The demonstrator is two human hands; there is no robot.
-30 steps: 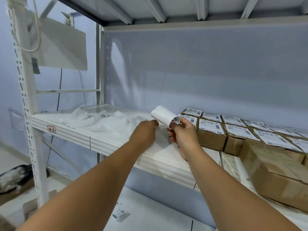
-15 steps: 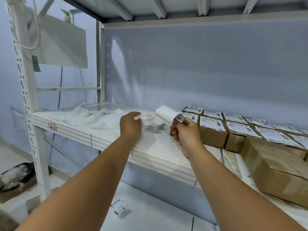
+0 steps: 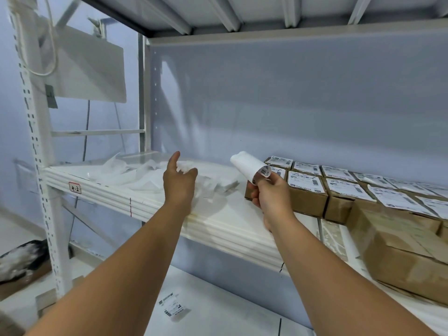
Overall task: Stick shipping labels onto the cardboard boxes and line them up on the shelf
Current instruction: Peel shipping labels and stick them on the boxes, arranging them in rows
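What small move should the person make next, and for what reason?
Probably bring the left hand to the roll of labels and pinch its loose, curled end to peel off a label. The left hand is open and holds nothing above the paper scraps, while the right hand grips the roll.

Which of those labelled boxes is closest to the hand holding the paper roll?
The front-left corner box, partly hidden behind the right hand; the others sit farther right or behind.

crumpled paper scraps (image 3: 135,174), hanging white board (image 3: 92,69)
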